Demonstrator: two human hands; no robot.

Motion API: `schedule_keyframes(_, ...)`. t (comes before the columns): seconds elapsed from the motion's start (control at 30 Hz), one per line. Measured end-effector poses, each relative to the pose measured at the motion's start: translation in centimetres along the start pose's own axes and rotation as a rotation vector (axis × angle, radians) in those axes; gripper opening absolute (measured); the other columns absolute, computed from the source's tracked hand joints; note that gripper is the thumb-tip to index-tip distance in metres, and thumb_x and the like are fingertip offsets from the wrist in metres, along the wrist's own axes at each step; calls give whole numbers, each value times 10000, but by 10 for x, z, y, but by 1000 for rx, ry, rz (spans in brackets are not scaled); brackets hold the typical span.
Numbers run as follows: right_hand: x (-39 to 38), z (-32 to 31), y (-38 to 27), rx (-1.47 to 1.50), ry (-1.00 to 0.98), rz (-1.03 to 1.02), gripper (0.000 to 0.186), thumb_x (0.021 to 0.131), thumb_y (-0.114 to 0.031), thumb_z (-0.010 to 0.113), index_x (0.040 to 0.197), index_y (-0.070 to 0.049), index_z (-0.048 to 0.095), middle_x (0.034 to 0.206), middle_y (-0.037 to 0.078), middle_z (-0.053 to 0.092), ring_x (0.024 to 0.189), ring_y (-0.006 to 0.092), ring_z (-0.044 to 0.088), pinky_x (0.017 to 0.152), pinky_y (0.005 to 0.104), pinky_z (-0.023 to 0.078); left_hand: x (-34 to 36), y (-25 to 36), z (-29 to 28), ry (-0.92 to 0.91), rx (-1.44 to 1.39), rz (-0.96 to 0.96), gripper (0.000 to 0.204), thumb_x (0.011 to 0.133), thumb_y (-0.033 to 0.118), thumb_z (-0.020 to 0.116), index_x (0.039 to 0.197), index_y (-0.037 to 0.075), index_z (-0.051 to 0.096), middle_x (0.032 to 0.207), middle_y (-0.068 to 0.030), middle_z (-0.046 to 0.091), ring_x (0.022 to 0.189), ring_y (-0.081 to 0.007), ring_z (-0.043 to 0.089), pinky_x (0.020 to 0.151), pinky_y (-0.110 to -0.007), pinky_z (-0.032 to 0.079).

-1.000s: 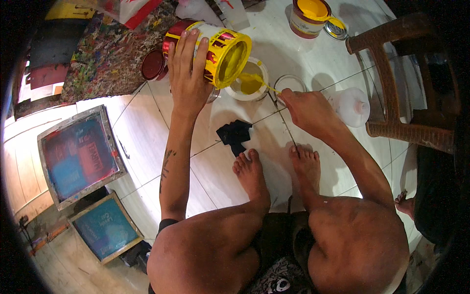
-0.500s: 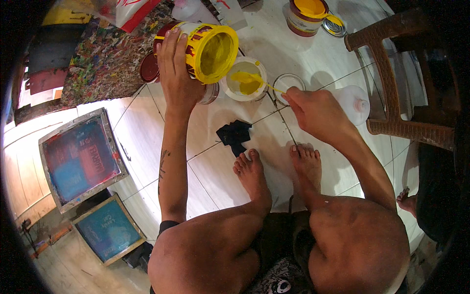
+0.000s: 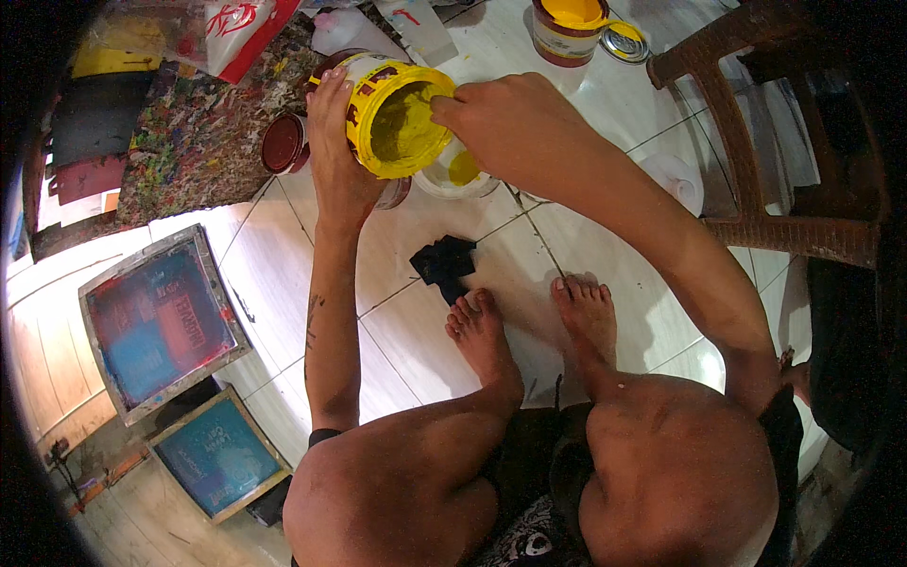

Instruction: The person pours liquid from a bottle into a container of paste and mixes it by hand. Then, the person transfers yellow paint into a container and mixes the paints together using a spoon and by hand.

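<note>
My left hand (image 3: 333, 142) grips a yellow-rimmed paint can (image 3: 402, 128) from its left side. The can is tipped so its mouth faces me, and yellow paint coats the inside. At the right edge of that mouth is my right hand (image 3: 496, 118), fingers pinched on a thin yellow-smeared stirring stick; its far end cannot be made out against the paint. Just below the can, partly covered by it, a white tub (image 3: 482, 189) stands on the floor with some yellow paint (image 3: 463, 169) in it.
Another yellow paint can (image 3: 569, 38) stands far right beside a round lid (image 3: 624, 44). A brown chair (image 3: 751, 142) is at right, near a white bottle (image 3: 675, 180). Dark red can (image 3: 285, 144), paint-splattered board (image 3: 203, 142), two framed screens (image 3: 161, 321) lie left. Black cloth (image 3: 444, 262) lies by my feet.
My right hand has moved left and up, bringing the stick from the white tub to the can's mouth. The can has shifted slightly and now covers part of the tub.
</note>
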State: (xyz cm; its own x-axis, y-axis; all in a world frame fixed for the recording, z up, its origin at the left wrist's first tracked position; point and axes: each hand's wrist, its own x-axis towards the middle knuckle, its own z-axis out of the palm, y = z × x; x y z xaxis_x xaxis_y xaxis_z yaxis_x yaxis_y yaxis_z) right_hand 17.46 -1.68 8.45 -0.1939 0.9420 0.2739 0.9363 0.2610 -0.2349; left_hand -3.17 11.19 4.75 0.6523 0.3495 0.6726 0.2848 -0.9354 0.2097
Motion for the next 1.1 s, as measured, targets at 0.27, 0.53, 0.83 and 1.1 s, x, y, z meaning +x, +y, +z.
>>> schedule_keyframes(0.27, -9, -13, -18, 110, -238, -40, 216, 818, -83, 672, 1034, -78, 671, 858, 82, 686, 787, 279, 692, 694, 403, 550, -6, -4, -3, 63, 91, 78, 1015, 607, 209, 936, 1440, 79, 371, 1482, -209, 448, 1385, -402, 420, 1178, -529, 292)
schedule_keyframes(0.53, -17, -10, -5, 130, 54, -49, 200, 830, -92, 654, 1028, -69, 649, 846, 83, 674, 752, 282, 680, 656, 403, 533, -5, -1, 0, 120, 85, 105, 1016, 628, 221, 934, 1433, 75, 333, 1472, -224, 429, 1369, -410, 424, 1170, -532, 308)
schedule_keyframes(0.83, -16, -20, -28, 204, -234, -4, 141, 812, -80, 640, 949, -45, 635, 837, 125, 676, 791, 326, 685, 690, 421, 541, -2, -2, 6, 160, 43, 107, 936, 683, 192, 899, 1433, 73, 351, 1462, -211, 443, 1368, -391, 432, 1180, -574, 259)
schedule_keyframes(1.1, -5, -10, -13, 144, -74, 25, 114, 821, -77, 635, 927, -37, 648, 832, 128, 685, 791, 328, 681, 706, 438, 535, -2, 3, 10, 174, 51, 112, 1062, 645, 281, 937, 1458, 56, 292, 1481, -231, 423, 1373, -416, 424, 1159, -520, 322)
